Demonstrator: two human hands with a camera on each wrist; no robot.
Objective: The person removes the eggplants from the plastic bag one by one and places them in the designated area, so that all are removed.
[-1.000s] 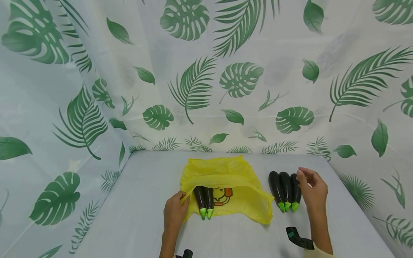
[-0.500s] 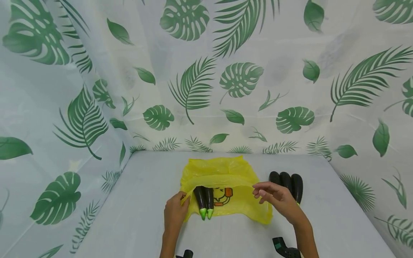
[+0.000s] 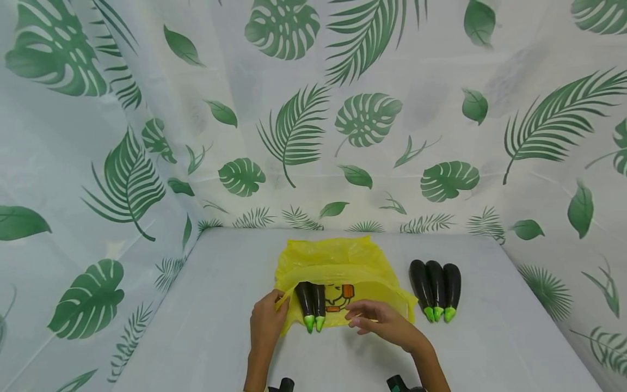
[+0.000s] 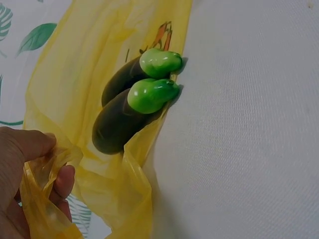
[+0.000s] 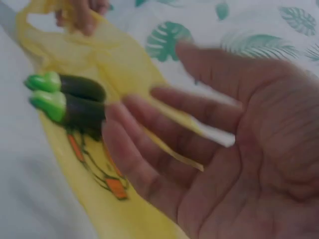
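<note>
A yellow plastic bag (image 3: 338, 258) with a cartoon print lies on the table, its mouth toward me. Two dark eggplants (image 3: 311, 302) with green stem ends lie side by side in the mouth, the green ends sticking out at the front edge. My left hand (image 3: 267, 321) pinches the bag's left edge between thumb and fingers; the left wrist view shows the gathered yellow film (image 4: 60, 159). Above the bag's lower right part hovers my right hand (image 3: 379, 322), fingers spread and slightly bent, holding nothing. In the right wrist view its palm (image 5: 224, 149) is blurred.
Three more eggplants (image 3: 436, 290) lie together on the table right of the bag. The white table (image 3: 210, 305) is backed by a leaf-printed sheet (image 3: 313, 190) that also hangs at both sides.
My right hand has moved left from the three eggplants to over the bag's lower right part. My left hand keeps its hold on the bag's edge, and the eggplants stay put.
</note>
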